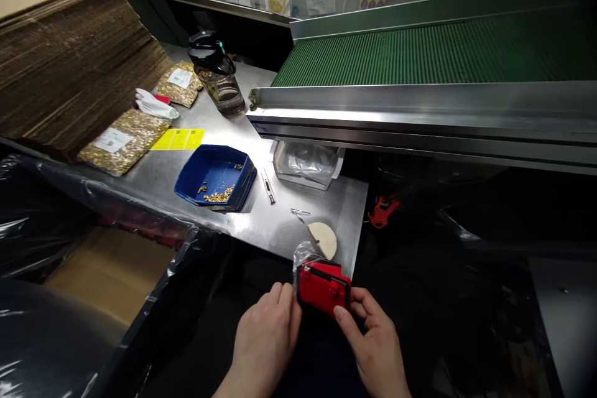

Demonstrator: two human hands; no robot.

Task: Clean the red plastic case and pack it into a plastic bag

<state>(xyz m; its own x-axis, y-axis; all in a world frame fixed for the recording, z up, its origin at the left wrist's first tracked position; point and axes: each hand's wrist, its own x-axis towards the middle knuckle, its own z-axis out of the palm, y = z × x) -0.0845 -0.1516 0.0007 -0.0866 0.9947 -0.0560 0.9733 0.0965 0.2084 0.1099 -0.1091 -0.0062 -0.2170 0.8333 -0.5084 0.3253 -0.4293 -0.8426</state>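
A small red zip wallet (321, 286) with black edging is held just past the table's front edge. My right hand (373, 339) grips its right end, thumb on the front face and fingers behind. At the left end my left hand (270, 326) is closed around the wallet's edge, its fingertips hidden from me. Crumpled clear plastic (305, 253) sticks out behind the wallet's upper left. Just beyond lie a round cream-coloured disc (323, 239) with a slit and a small metal tool (299, 212).
A blue bin (214, 150) holds small gold pieces; beside it lies a utility knife (268, 186). A white tray (305, 183) with plastic bags sits below the green conveyor (420, 53). A water bottle (219, 78), stacked cardboard (69, 62) and a lined box (112, 267) stand leftward.
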